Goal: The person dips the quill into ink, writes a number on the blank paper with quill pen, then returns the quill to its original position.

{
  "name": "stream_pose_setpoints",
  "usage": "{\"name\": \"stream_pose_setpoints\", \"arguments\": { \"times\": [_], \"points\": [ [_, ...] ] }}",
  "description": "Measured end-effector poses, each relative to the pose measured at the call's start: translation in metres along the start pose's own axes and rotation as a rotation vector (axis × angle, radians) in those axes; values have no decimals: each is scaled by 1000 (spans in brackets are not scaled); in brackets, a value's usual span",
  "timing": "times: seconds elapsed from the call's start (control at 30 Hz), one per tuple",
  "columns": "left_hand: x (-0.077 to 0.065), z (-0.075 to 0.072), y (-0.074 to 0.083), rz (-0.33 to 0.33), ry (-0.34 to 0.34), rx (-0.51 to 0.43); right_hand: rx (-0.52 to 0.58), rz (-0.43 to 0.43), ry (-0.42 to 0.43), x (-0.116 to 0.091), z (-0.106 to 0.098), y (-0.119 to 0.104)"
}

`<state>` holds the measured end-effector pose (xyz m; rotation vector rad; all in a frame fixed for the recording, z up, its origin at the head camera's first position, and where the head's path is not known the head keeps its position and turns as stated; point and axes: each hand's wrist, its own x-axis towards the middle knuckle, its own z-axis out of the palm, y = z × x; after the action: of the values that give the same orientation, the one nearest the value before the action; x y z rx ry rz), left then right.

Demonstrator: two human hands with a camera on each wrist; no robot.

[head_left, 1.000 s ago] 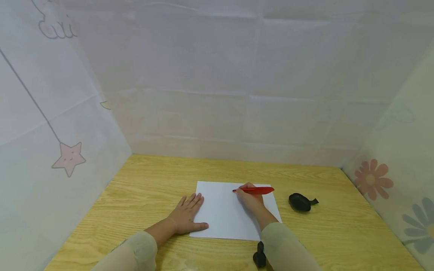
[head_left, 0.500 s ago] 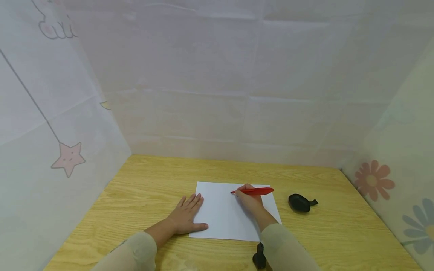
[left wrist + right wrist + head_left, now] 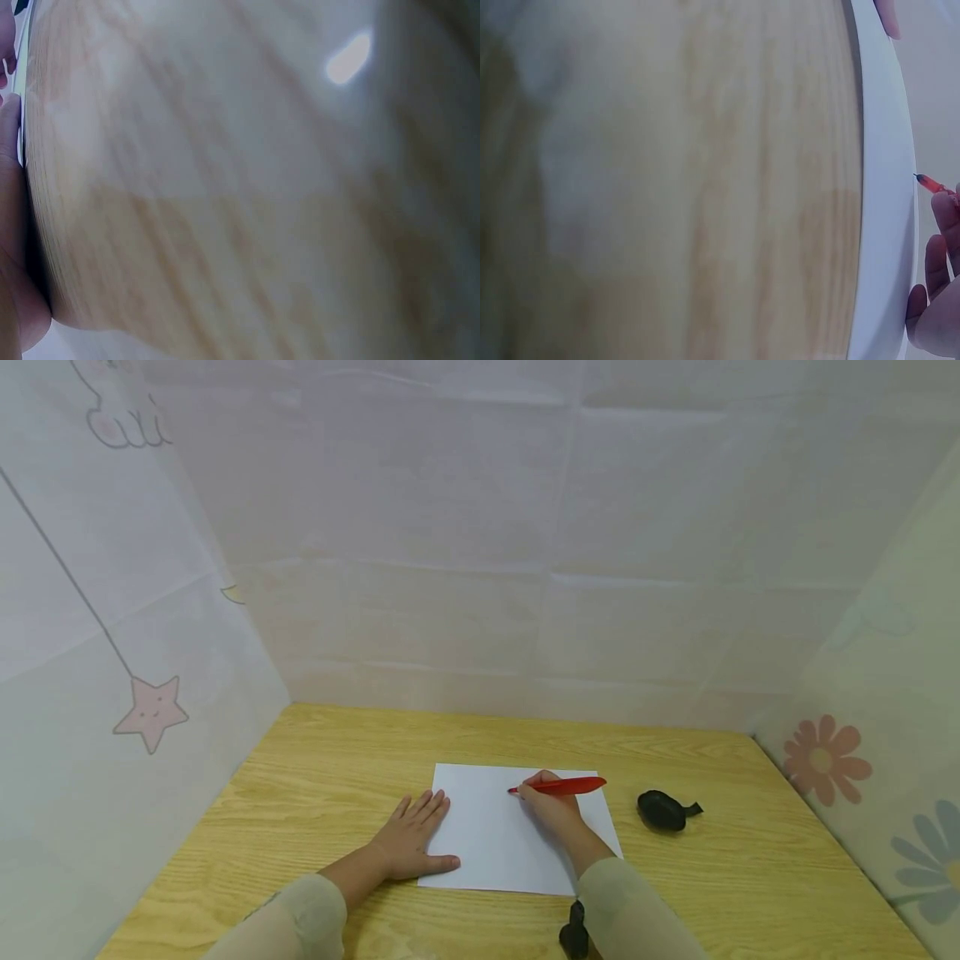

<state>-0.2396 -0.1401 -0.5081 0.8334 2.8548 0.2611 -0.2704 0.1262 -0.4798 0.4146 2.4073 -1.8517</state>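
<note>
A white sheet of paper (image 3: pixel 483 847) lies on the wooden table. My left hand (image 3: pixel 411 842) rests flat on its left edge, fingers spread and thumb out across the lower corner. Over the right half of the sheet, my right hand (image 3: pixel 553 806) pinches a red pen (image 3: pixel 572 786) with a feather-shaped tail. The pen's dark tip points left, at or very near the paper. In the right wrist view the pen tip (image 3: pixel 928 182) and curled fingers (image 3: pixel 935 262) show at the right edge. The left wrist view catches only a strip of left hand (image 3: pixel 10 202).
Right of the paper lies a black, oval, bulb-like object (image 3: pixel 662 811) with a short flared tail. A smaller black object (image 3: pixel 574 933) sits beside the right sleeve, partly hidden. Pale printed sheets (image 3: pixel 450 635) surround the wooden table (image 3: pixel 360 752) at the back and sides.
The right hand and pen tip have shifted slightly left and toward me across the paper. The left hand and the black objects stay in place.
</note>
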Motion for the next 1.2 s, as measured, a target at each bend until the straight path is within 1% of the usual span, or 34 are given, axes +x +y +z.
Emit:
{"name": "stream_pose_setpoints", "arguments": {
  "times": [0.2,0.37,0.53,0.67,0.77,0.87,1.07,1.2],
  "points": [
    [1,1,-1,1,3,6,0,-7,-9,0,0,1],
    [1,2,-3,2,6,21,-25,-8,-18,1,0,3],
    [1,3,-3,4,12,13,-49,-12,-26,1,0,3],
    [0,0,-2,8,6,8,-46,-16,-32,0,0,3],
    [-2,-4,1,20,11,-20,-38,-22,-34,-1,0,2],
    [-3,-6,2,23,6,-27,-37,-17,-35,-1,0,1],
    [0,-1,-1,7,6,4,-51,2,-33,-1,-2,1],
    [1,1,-2,5,9,7,-57,-11,-35,-2,-2,1]
  ]
}}
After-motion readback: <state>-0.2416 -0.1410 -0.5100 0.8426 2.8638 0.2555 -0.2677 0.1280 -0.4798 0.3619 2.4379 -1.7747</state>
